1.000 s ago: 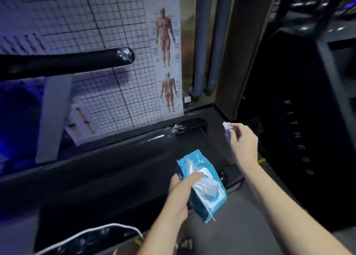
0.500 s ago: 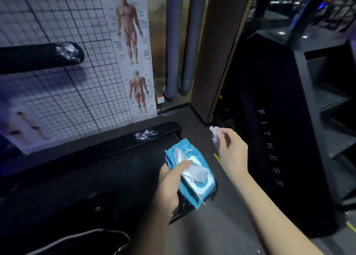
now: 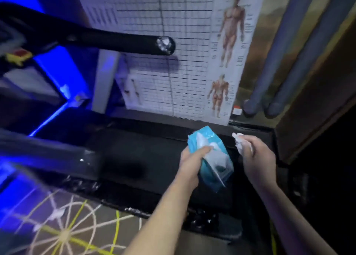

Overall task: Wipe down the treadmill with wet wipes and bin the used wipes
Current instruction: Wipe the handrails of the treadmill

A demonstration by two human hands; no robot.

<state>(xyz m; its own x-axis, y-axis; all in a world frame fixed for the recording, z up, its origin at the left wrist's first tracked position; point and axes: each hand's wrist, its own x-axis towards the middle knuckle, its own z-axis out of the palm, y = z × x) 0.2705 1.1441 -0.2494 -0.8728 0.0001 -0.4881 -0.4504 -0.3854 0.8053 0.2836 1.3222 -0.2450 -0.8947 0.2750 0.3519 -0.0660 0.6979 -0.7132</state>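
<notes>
Dim gym light, blue glow on one side, a poster (image 3: pixel 227 52) of muscle figures on the gridded wall behind the treadmill (image 3: pixel 134 158). Its black belt lies below me, and the handrail (image 3: pixel 115 41) crosses above it.

My left hand (image 3: pixel 192 162) grips the pack (image 3: pixel 212 177), fingers curled round its side and thumb laid across the top, held above the belt near the deck's right end. A fresh sheet (image 3: pixel 217 156) pokes out of the opening, just under my thumb. My right hand (image 3: pixel 258 158) is just beside the pack, over the deck's far right corner, with its fingers pressed together round a crumpled wipe (image 3: pixel 239 141) that bunches out of the top of my fist.

As I judge it, the task is somewhere in its middle. The scrunched look of this wipe suggests it has been used, or at least balled up for rubbing, but I cannot tell from the blurred, dark surfaces which parts of the treadmill are already clean. No wipe touches the belt, the rail or the deck at this moment. I see no bin anywhere, so binning is not done for this wipe. The pack is open with a sheet ready, so I would guess more wiping is left, and then a trip to wherever the bin stands.
</notes>
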